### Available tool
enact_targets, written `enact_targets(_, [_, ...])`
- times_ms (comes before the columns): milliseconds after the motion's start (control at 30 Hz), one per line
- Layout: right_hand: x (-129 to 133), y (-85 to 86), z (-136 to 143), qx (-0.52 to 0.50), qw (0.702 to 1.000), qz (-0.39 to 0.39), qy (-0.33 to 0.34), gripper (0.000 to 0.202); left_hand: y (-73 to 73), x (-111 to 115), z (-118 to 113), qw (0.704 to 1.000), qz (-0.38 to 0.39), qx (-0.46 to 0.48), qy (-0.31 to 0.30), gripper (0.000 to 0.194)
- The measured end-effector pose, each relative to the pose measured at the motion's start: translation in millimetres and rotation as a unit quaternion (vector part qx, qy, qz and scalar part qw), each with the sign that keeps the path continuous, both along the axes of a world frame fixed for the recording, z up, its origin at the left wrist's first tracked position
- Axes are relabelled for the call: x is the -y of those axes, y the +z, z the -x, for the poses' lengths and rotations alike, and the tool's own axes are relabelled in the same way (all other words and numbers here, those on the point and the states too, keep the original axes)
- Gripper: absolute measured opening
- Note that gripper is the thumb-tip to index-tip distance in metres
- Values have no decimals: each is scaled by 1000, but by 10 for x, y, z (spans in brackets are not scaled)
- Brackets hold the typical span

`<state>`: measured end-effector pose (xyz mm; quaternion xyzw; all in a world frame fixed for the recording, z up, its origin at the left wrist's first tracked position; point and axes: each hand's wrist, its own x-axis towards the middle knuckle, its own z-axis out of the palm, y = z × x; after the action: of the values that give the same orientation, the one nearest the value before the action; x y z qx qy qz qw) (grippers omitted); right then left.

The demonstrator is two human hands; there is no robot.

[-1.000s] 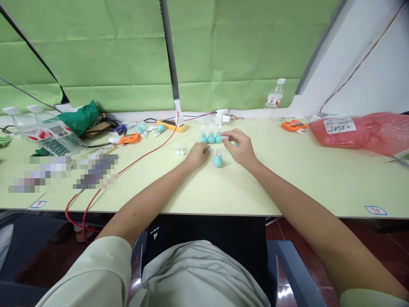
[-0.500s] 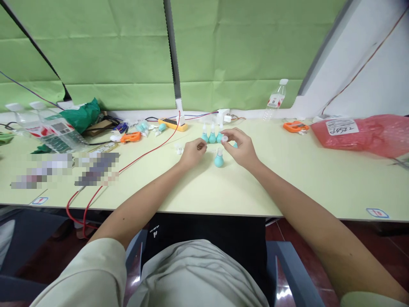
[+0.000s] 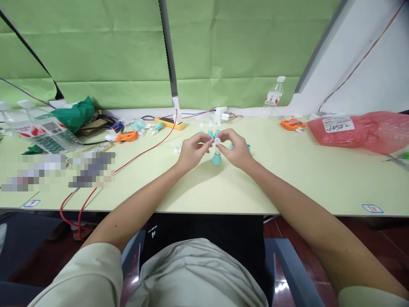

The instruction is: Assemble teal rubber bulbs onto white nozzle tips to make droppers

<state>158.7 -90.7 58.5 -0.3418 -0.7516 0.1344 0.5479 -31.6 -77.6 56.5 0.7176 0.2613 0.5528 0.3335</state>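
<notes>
My right hand (image 3: 235,149) pinches a small round whitish cap-like piece (image 3: 217,140) between thumb and fingertips. Close beside it, my left hand (image 3: 192,151) has its thumb and fingers drawn together; whether anything tiny is between them is hidden. Just below the fingertips a teal squeeze bulb (image 3: 216,160) with a clear top stands upright on the table. Behind the hands are several similar bulbs with pale pointed nozzles (image 3: 210,126), partly covered by my fingers. Teal parts (image 3: 249,146) show past my right hand.
Small white pieces (image 3: 177,149) lie left of my left hand. Further left are a red cable (image 3: 143,152), a yellow multimeter (image 3: 172,123), an orange tool (image 3: 127,136) and water bottles (image 3: 47,132). To the right are another orange tool (image 3: 293,124), a bottle (image 3: 273,98) and a red plastic bag (image 3: 361,132).
My hands have come together above the front bulb. My right hand has carried the whitish piece left, and my left hand has moved in toward it.
</notes>
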Motion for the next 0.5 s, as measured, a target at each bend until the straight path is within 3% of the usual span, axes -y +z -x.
enact_targets(300, [-81,-73,-28,50,997,-63,1,11,-71,-36,24,995,-67,-61,48,18])
enact_targets(500, [-106,-108,-36,61,995,-84,-2,12,-68,-54,17,997,-25,-61,44,17])
